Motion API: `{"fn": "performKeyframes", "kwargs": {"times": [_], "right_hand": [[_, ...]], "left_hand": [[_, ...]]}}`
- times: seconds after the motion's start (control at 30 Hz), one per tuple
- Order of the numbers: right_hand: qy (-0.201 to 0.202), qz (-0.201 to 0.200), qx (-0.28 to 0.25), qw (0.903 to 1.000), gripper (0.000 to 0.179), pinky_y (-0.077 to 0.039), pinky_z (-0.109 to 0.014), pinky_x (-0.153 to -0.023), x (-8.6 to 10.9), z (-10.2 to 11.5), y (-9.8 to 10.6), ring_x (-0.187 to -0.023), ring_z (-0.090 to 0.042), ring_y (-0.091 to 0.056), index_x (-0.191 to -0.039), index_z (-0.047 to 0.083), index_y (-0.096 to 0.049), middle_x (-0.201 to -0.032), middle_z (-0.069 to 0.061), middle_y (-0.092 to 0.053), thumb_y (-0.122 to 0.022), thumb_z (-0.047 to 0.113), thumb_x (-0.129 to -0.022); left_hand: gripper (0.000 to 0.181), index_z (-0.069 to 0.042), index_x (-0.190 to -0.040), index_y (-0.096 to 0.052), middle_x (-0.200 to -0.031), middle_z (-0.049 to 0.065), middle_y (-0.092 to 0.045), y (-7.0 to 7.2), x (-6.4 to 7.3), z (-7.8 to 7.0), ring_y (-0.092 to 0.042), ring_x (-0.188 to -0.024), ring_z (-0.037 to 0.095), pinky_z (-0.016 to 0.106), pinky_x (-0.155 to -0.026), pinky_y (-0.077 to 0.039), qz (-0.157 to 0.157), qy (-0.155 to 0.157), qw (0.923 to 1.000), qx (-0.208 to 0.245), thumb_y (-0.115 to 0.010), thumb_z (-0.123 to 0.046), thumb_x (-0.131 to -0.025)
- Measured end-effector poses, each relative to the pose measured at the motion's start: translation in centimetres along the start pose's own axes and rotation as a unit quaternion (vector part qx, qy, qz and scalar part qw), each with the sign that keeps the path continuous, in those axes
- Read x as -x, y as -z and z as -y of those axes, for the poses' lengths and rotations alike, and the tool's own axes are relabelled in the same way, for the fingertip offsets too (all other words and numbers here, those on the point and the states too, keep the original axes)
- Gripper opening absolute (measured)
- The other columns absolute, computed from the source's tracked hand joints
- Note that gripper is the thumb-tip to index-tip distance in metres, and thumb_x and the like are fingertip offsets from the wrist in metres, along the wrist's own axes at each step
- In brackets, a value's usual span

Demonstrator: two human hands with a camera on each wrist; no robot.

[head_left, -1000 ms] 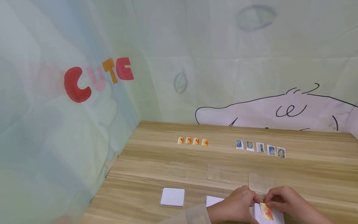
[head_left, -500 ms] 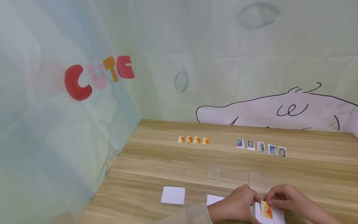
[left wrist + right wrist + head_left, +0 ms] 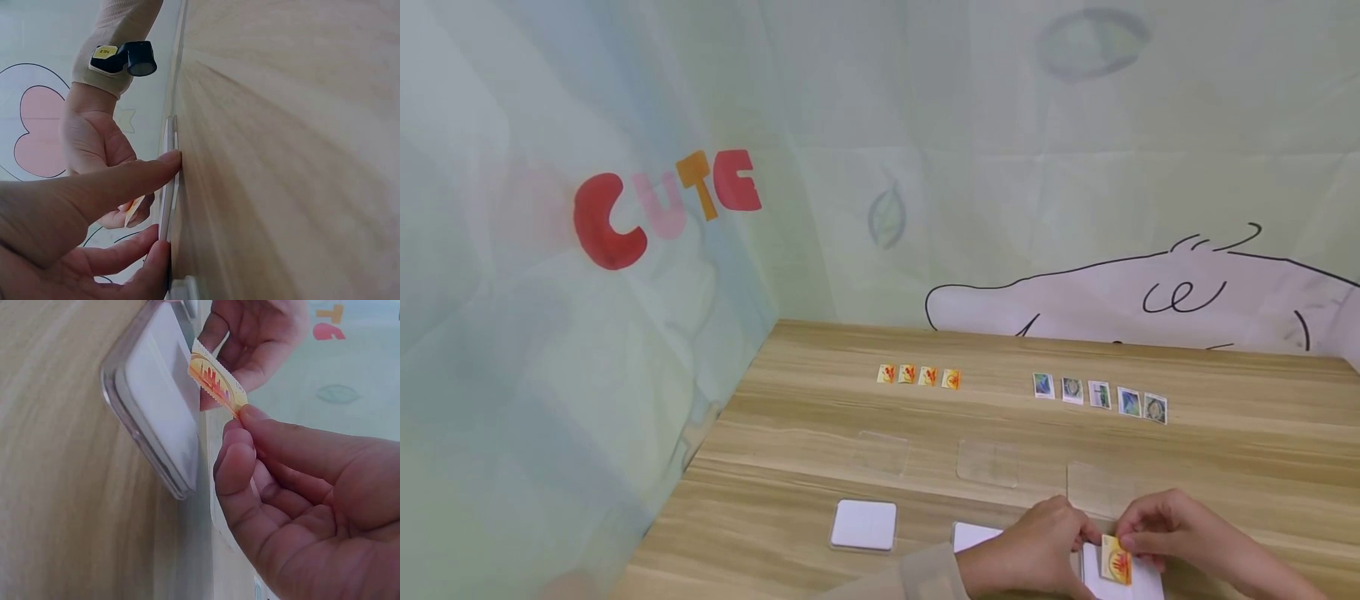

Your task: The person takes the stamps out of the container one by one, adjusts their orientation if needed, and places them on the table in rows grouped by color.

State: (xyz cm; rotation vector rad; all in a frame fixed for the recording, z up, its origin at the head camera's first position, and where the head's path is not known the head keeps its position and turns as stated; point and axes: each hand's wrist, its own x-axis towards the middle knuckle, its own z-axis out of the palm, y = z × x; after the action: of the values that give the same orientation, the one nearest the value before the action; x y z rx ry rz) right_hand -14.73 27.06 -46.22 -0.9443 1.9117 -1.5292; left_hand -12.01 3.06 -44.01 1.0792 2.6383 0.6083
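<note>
A yellow-orange postage stamp [image 3: 1116, 560] with serrated edges is pinched by one corner between the thumb and index finger of my right hand [image 3: 1183, 531]. In the right wrist view the stamp [image 3: 215, 378] stands tilted, apart from the white surface. Beneath it, at the front right of the table, lies a shallow clear plastic case [image 3: 1138, 582] filled with white. My left hand [image 3: 1037, 542] holds this case by its edges, thumb on one side and fingers on the other, as the left wrist view shows.
Two similar white-filled cases, one full in view [image 3: 863, 525] and one partly hidden [image 3: 973, 536], lie leftward. Behind them are three clear lids, including the middle lid [image 3: 987, 463]. Farther back run rows of several orange stamps [image 3: 928, 377] and several blue-green stamps [image 3: 1099, 395].
The stamp in my right hand has shifted slightly up and to the right over the case. My left hand keeps its hold on the case.
</note>
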Motion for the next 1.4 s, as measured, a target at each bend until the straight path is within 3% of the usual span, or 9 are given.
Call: {"fn": "performKeyframes", "kwargs": {"times": [0.2,0.87,1.03,1.4], "right_hand": [[-0.021,-0.003,-0.024,0.9995,0.012,-0.051,-0.024,-0.053,0.0,0.2,0.3,-0.065,-0.006,-0.059,-0.099,-0.007,-0.067,-0.076,-0.018,-0.063,-0.055,-0.006,-0.097],[-0.040,0.003,0.002,0.9992,0.012,-0.053,-0.027,-0.055,-0.8,2.0,2.1,-0.065,-0.008,-0.060,-0.098,-0.003,-0.068,-0.075,-0.013,-0.064,-0.056,-0.002,-0.098],[-0.046,0.006,-0.007,0.9989,0.013,-0.054,-0.028,-0.057,-1.3,2.4,2.6,-0.068,-0.006,-0.060,-0.100,-0.003,-0.068,-0.077,-0.018,-0.063,-0.056,-0.001,-0.099],[-0.013,-0.008,0.026,0.9996,0.015,-0.050,-0.030,-0.052,-2.7,2.3,3.8,-0.063,-0.011,-0.058,-0.099,-0.005,-0.067,-0.073,-0.018,-0.060,-0.052,-0.006,-0.099]], "left_hand": [[0.053,-0.019,-0.112,-0.075,-0.079,-0.020,-0.057,0.0,-0.1,0.1,-0.038,-0.079,-0.009,0.008,-0.068,-0.031,0.004,0.001,1.0000,0.004,-0.094,-0.036,-0.066],[0.051,-0.017,-0.109,-0.075,-0.077,-0.019,-0.056,0.0,0.0,0.2,-0.038,-0.078,-0.008,0.008,-0.067,-0.031,0.005,-0.018,0.9998,0.006,-0.093,-0.037,-0.066],[0.051,-0.017,-0.108,-0.076,-0.076,-0.019,-0.056,-0.1,0.0,0.3,-0.038,-0.077,-0.008,0.008,-0.067,-0.031,-0.001,-0.022,0.9997,0.003,-0.094,-0.037,-0.065],[0.054,-0.017,-0.111,-0.075,-0.080,-0.019,-0.060,0.0,-0.1,0.3,-0.039,-0.078,-0.008,0.007,-0.068,-0.031,0.000,-0.025,0.9997,-0.004,-0.094,-0.038,-0.065]]}}
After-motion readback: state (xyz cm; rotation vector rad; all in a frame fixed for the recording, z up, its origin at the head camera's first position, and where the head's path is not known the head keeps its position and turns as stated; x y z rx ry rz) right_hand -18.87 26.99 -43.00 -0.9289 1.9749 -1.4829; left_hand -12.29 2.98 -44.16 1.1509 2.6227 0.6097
